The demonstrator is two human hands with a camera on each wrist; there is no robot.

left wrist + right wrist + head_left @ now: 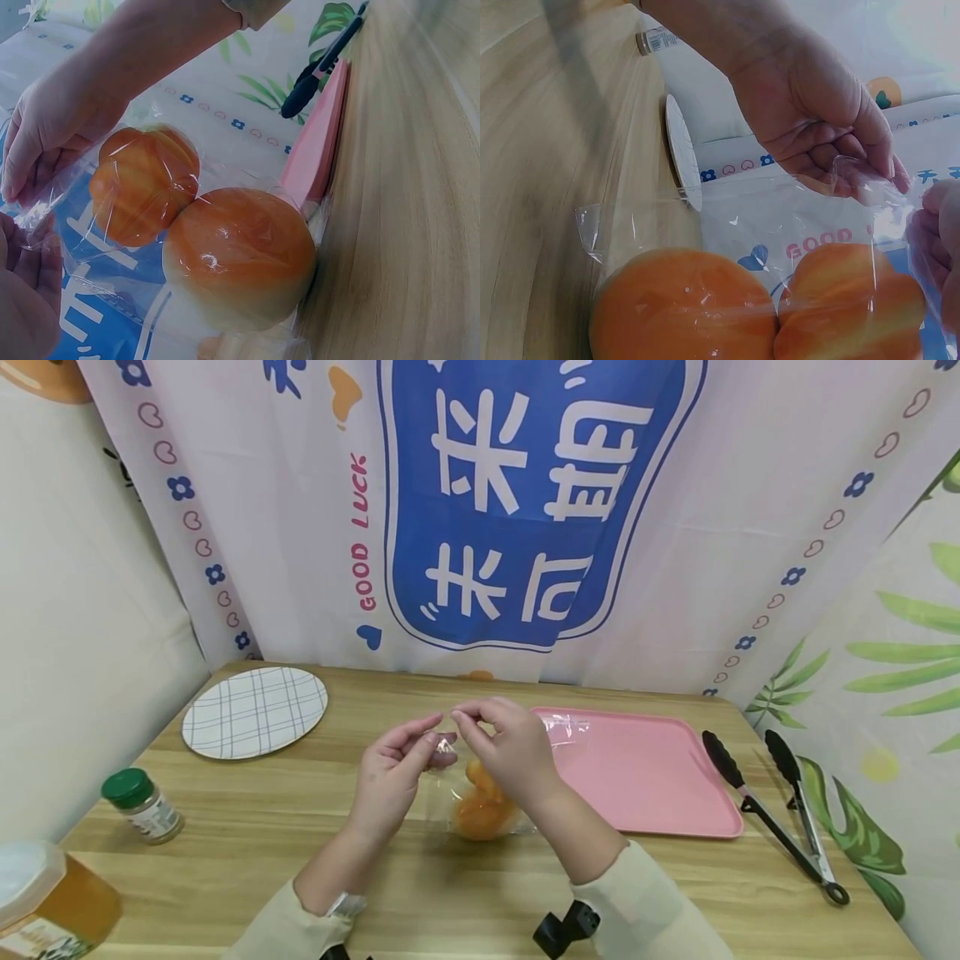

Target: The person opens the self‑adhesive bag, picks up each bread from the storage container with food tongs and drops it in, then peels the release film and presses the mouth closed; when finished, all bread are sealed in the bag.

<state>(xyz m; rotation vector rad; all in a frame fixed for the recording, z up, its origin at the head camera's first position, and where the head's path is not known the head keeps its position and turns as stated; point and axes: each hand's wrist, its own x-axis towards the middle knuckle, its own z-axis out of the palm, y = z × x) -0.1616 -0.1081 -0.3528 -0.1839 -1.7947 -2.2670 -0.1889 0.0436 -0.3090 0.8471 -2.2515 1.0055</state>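
Note:
A clear plastic bag (pixel 735 214) holds two breads over the middle of the table. One is a round bun (pixel 240 259), golden brown on top and pale below; its base is down at the table top. The other is a flower-shaped bun (pixel 142 186), touching the round one. My left hand (pixel 393 768) pinches the gathered mouth of the bag between thumb and fingers. Beside it, my right hand (pixel 517 747) pinches the same bunched plastic, its fingertips close to the left thumb. In the head view the right hand partly hides the flower-shaped bun.
A pink tray (pixel 652 777) lies just right of the bag, and black-tipped tongs (pixel 802 843) rest spread at the right edge. At the back left sits a checked plate (pixel 255 714). A green-lidded shaker (pixel 146 806) and an amber-filled tub (pixel 82 906) stand at the left.

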